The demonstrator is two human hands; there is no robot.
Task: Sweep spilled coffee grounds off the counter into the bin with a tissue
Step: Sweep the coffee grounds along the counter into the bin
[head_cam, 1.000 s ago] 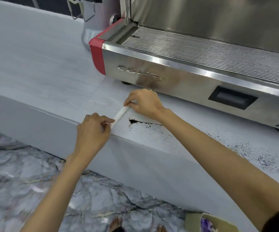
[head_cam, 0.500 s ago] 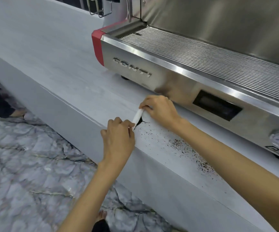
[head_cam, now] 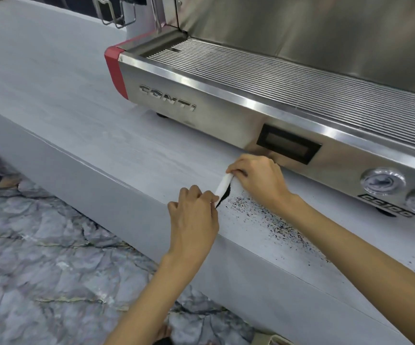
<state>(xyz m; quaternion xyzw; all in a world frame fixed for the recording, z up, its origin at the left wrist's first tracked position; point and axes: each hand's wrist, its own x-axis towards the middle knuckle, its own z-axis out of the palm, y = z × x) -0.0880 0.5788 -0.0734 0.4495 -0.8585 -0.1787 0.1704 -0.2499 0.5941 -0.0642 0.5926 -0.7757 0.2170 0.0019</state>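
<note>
Tissue is light, soft & limp, so it prob. only works as a scraper when pulled taut. Best held at both ends, as now: left hand pinches the near end, right hand pinches the far end. It's a white folded strip, edge down on the counter near the front edge, w/ a dark heap of coffee grounds against it; loose specks trail off to the right. Bin not clearly in view.
</note>
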